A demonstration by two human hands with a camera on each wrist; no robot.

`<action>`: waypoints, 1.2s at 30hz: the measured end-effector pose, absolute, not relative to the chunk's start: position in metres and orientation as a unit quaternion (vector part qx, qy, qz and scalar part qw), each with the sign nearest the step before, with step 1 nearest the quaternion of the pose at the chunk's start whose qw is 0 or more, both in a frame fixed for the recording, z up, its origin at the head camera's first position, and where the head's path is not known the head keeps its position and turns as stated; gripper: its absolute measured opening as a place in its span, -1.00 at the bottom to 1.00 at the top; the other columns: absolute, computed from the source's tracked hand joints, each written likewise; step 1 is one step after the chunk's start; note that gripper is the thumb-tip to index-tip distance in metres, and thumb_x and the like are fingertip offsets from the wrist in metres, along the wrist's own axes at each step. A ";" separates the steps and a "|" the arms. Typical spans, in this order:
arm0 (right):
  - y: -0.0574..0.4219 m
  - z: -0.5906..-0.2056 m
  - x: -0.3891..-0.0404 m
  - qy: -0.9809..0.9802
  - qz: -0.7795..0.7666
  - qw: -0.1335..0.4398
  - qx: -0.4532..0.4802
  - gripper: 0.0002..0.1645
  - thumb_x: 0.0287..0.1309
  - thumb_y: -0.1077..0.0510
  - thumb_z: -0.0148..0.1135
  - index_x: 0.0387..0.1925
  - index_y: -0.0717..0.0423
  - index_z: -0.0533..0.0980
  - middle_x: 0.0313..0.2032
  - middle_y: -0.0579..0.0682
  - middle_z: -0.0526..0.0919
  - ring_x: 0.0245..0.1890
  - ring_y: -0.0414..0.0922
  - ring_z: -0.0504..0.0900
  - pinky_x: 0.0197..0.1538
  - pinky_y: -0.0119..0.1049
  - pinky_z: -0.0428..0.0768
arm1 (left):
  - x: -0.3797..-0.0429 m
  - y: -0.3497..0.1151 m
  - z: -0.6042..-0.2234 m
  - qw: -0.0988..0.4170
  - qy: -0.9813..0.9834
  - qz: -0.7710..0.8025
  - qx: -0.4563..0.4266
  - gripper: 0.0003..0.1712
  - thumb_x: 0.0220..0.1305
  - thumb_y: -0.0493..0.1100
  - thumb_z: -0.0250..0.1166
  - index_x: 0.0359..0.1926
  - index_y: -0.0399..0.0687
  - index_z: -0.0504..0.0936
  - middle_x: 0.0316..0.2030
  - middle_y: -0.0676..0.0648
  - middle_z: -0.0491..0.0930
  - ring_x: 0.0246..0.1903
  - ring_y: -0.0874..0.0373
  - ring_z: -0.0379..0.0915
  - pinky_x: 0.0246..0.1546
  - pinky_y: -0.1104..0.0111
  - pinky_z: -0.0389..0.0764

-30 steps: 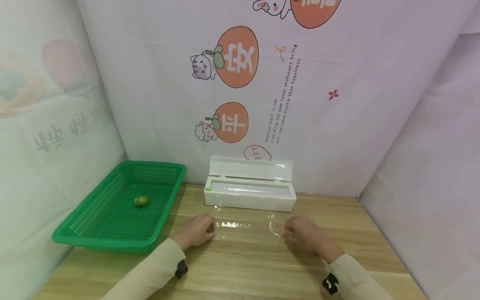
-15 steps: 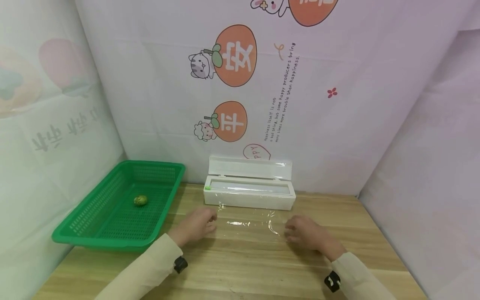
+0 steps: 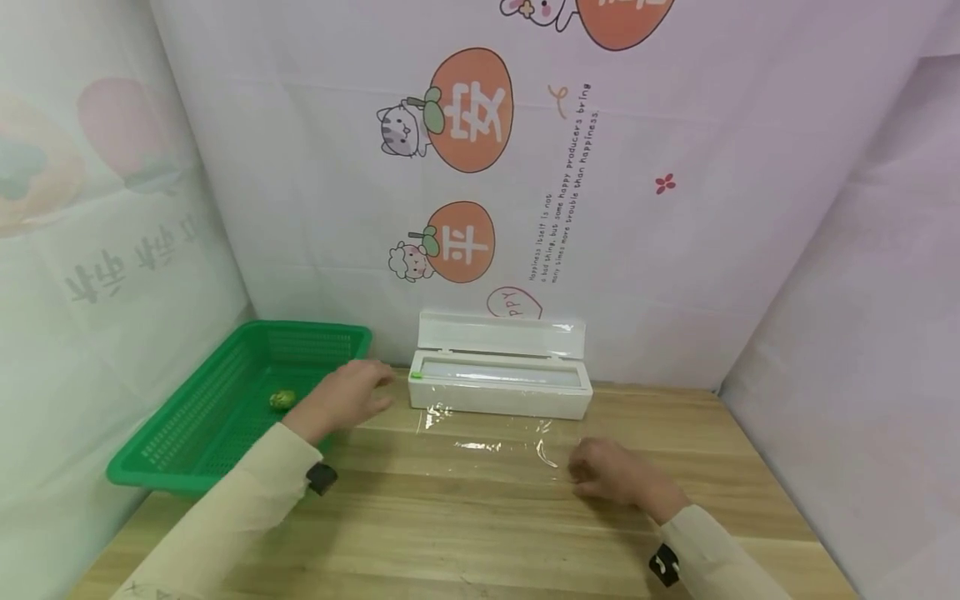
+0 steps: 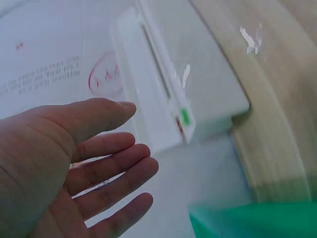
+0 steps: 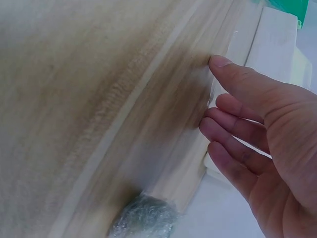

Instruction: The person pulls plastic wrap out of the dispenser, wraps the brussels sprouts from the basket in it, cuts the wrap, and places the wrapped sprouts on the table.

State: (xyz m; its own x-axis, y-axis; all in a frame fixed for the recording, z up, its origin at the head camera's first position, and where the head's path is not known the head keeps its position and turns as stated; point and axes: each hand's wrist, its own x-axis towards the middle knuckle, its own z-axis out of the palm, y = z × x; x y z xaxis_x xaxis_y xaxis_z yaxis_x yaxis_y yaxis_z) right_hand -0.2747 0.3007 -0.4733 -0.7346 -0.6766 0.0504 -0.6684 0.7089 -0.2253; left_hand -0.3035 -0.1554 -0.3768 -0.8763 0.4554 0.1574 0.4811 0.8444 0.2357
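Observation:
A sheet of clear cling film (image 3: 487,446) stretches from the white cling film dispenser (image 3: 498,402) over the wooden table, showing mostly as glints. My left hand (image 3: 341,400) hovers between the dispenser and the green basket (image 3: 187,482); its fingers are spread and hold nothing in the left wrist view. At the film's right edge is my right hand (image 3: 611,473), its fingers loosely bent. In the right wrist view the thumb stands apart from the fingers (image 5: 233,124). A greenish lump wrapped in film (image 5: 143,218) lies low in that view.
Inside the basket sits one small round yellow-green vegetable (image 3: 282,401). The dispenser's clear lid (image 3: 498,335) stands raised against the printed backdrop cloth (image 3: 637,250). White cloth walls close off both sides of the table (image 3: 480,533).
My left hand has left the film's left edge and moved left and away from me towards the basket, its fingers opening out. The right hand stays nearly where it was.

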 end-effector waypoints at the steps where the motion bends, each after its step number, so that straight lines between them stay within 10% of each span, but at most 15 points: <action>1: 0.300 -0.472 -0.274 0.925 -0.112 0.019 -0.363 -0.78 0.10 0.11 0.59 -0.34 0.01 0.63 -0.38 -0.15 0.63 -0.35 -0.26 0.52 -0.25 -0.38 0.59 | -0.306 -0.161 -0.374 0.048 -0.962 -0.130 -0.236 -0.64 0.39 -0.11 0.44 0.09 -0.21 0.70 0.00 -0.19 0.74 0.02 -0.08 0.68 0.09 0.01 0.74; 36: 0.298 -0.471 -0.270 0.933 -0.088 0.033 -0.346 -0.78 0.13 0.07 0.56 -0.32 -0.03 0.62 -0.31 -0.15 0.56 -0.33 -0.33 0.43 -0.25 -0.38 0.57 | -0.348 -0.321 -0.401 -0.093 -0.985 -0.103 -0.103 -0.29 0.36 -0.18 0.44 0.32 -0.60 0.43 0.24 -0.64 0.47 0.22 -0.58 0.44 0.15 -0.26 0.62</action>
State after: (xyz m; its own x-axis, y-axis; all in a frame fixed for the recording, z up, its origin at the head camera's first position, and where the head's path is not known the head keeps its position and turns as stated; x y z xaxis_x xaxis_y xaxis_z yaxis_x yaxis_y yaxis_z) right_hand -0.2697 0.2984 -0.4710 -0.7578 -0.6525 -0.0016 -0.6408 0.7447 -0.1866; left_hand -0.3482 -0.3210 -0.4008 -0.9614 0.2229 -0.1615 0.1846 0.9573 0.2225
